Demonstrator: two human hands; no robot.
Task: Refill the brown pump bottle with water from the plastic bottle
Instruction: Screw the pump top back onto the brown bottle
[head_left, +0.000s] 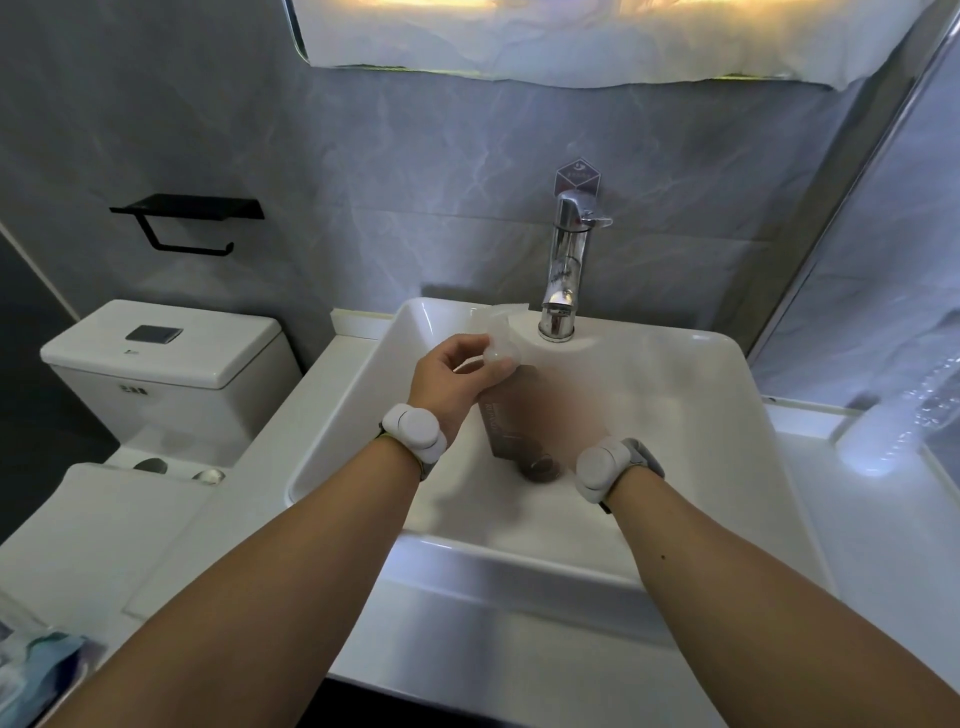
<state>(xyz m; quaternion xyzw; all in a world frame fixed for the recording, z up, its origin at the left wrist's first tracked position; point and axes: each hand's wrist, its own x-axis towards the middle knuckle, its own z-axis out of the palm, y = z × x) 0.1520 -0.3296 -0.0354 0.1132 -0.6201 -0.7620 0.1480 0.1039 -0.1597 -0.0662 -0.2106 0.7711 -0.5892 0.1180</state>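
The brown pump bottle (503, 423) stands in the white sink (691, 395), right over the drain. My left hand (452, 376) is at its top, fingers curled around the clear pump head (497, 349). My right hand (569, 410) is a motion-blurred smear against the bottle's right side, so its fingers cannot be made out. A clear plastic bottle (919, 410) shows at the far right on the counter, apart from both hands.
A chrome faucet (563, 270) rises behind the sink, close above the hands. A white toilet (166, 364) stands to the left, with a black paper holder (187, 221) on the wall. White counter (519, 639) runs around the basin.
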